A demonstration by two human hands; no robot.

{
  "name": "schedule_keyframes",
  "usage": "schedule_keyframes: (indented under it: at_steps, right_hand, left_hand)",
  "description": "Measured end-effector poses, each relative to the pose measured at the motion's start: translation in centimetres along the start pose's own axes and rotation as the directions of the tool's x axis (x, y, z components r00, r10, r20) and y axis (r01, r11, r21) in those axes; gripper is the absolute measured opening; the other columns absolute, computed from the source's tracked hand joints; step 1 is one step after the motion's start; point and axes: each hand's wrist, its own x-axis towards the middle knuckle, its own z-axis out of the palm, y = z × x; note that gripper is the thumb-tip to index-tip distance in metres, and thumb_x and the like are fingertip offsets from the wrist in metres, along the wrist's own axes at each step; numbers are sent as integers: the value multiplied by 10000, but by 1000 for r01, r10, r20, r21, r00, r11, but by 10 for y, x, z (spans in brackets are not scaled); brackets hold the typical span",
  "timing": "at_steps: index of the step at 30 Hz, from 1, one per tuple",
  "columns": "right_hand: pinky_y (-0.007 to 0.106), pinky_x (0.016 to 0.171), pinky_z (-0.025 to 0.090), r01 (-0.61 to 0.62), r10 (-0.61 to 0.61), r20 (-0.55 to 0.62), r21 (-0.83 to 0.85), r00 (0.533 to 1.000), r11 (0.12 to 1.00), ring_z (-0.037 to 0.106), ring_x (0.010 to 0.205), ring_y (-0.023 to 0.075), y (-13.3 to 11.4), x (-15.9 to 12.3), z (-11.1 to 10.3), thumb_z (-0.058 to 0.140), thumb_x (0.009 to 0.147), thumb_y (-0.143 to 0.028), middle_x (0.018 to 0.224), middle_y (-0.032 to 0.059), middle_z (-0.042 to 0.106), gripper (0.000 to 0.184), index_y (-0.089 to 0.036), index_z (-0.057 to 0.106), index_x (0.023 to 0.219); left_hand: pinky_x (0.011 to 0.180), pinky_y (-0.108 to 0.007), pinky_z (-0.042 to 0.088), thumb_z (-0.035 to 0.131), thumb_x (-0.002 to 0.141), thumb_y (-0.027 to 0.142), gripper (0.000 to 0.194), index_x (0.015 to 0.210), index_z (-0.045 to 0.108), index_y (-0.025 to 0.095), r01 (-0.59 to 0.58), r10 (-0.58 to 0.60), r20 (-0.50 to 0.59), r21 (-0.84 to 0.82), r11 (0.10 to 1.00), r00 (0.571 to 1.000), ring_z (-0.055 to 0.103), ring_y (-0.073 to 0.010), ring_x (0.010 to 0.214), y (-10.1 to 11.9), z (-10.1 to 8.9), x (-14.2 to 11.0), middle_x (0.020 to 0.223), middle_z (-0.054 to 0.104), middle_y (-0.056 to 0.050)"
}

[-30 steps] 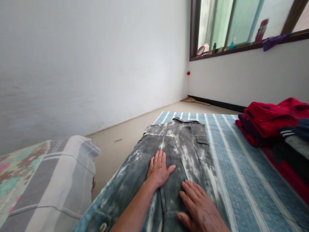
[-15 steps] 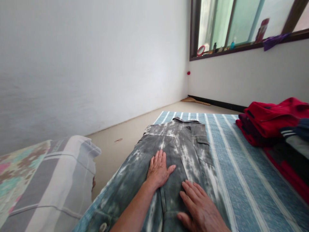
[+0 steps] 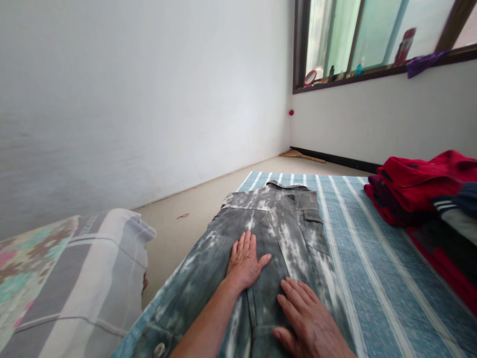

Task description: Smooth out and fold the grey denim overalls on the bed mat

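Observation:
A grey bleached denim shirt [image 3: 286,219] lies spread flat on a blue striped mat [image 3: 376,278], collar towards the far wall. My left hand [image 3: 244,261] rests flat on the shirt's middle, fingers stretched out, holding nothing. My right hand [image 3: 309,323] lies flat on the shirt nearer to me, fingers extended and slightly apart, also holding nothing. A metal button [image 3: 159,349] shows on a cuff at the lower left.
A stack of folded clothes, red on top [image 3: 421,184], sits on the mat at the right. A patterned bundle of folded fabric [image 3: 74,278] lies at the left. Bare floor [image 3: 186,209] runs to the white walls; a window sill [image 3: 357,74] holds small items.

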Motion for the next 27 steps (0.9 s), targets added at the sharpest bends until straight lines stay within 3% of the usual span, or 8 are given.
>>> schedule_keyframes:
  at_steps: [13, 27]
  right_hand:
    - [399, 811, 560, 36, -37, -61, -10, 997, 999, 645, 1022, 268, 0, 5, -5, 461, 912, -540, 1117, 113, 678, 425, -172, 636, 1033]
    - [400, 828, 552, 34, -34, -69, -12, 997, 999, 637, 1037, 266, 0, 3, -3, 456, 915, -544, 1116, 114, 678, 428, -172, 629, 1039]
  left_hand:
    - [1166, -447, 127, 271, 903, 602, 777, 1469, 227, 71, 6, -6, 8, -16, 1000, 1000, 66, -254, 1440, 0, 1, 0, 1563, 104, -121]
    - [1165, -450, 124, 271, 902, 602, 783, 1472, 215, 69, 7, -7, 14, -23, 1000, 1000, 66, -253, 1441, 0, 1, 0, 1564, 101, -117]
